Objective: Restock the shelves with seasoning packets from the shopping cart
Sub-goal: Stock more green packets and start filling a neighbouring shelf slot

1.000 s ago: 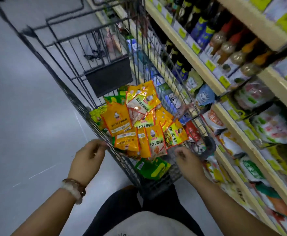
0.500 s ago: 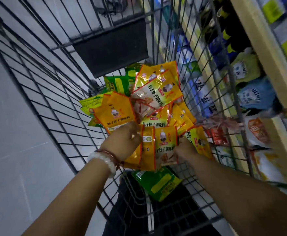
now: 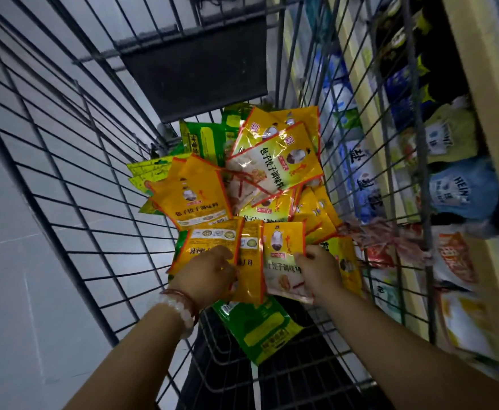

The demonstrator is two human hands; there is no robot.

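A wire shopping cart (image 3: 74,208) holds a heap of orange seasoning packets (image 3: 193,195) and some green ones. Both of my arms reach down into it. My left hand (image 3: 205,275), with a bead bracelet on the wrist, grips an orange packet (image 3: 212,241) at the near side of the heap. Just to its right, my right hand (image 3: 320,269) pinches the edge of another orange packet (image 3: 282,253) that stands upright. A green packet (image 3: 260,328) lies on the cart floor below both hands.
Store shelves (image 3: 479,84) run along the right of the cart, stocked with bagged goods and dark bottles (image 3: 399,39). A black flap (image 3: 195,72) hangs on the cart's far wall. Grey floor (image 3: 12,291) lies to the left.
My hands went from the cart's near rim down into the cart and onto the orange packets. The view has closed in on the heap.
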